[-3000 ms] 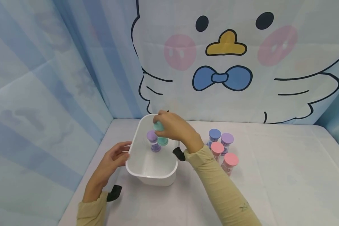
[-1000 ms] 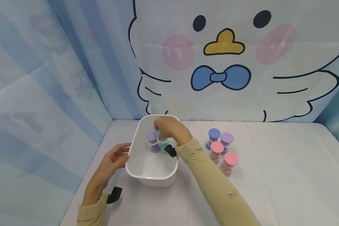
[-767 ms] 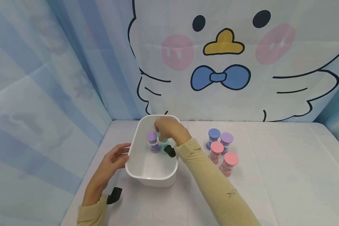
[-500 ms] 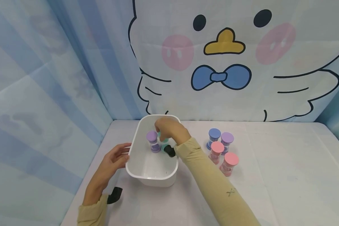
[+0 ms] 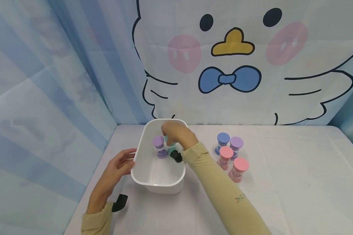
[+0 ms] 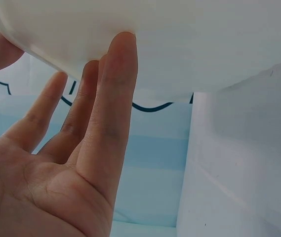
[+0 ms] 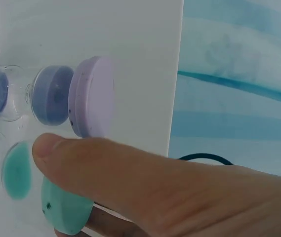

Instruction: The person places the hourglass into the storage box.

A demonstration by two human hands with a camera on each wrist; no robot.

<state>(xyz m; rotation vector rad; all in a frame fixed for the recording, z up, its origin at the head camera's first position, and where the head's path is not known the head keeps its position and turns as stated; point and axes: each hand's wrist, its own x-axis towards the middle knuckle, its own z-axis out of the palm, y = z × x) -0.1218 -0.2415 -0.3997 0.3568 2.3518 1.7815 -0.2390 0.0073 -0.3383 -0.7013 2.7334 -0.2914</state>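
My right hand [image 5: 177, 133] reaches into a white plastic bin [image 5: 157, 173] and grips the top cap of a teal hourglass [image 7: 66, 210] between thumb and fingers. The hourglass stands on or just above the bin floor; I cannot tell which. Close beside it stands a purple hourglass [image 5: 160, 147], upright, its lilac cap facing the camera in the right wrist view. My left hand [image 5: 119, 164] rests against the bin's left outer wall. Its fingers [image 6: 113, 98] look straight in the left wrist view, fingertips touching the plastic.
Right of the bin, several hourglasses stand in a cluster: a blue one [image 5: 223, 143], a purple one [image 5: 236, 147], a pink one [image 5: 225, 157] and another pink one [image 5: 238, 169]. A printed cloth [image 5: 229, 107] hangs behind the white table [image 5: 300, 182].
Since three seconds ago, my right hand has lowered the teal hourglass deeper into the bin, beside the purple one. Over the last second it has barely moved. My left hand has stayed at the bin.
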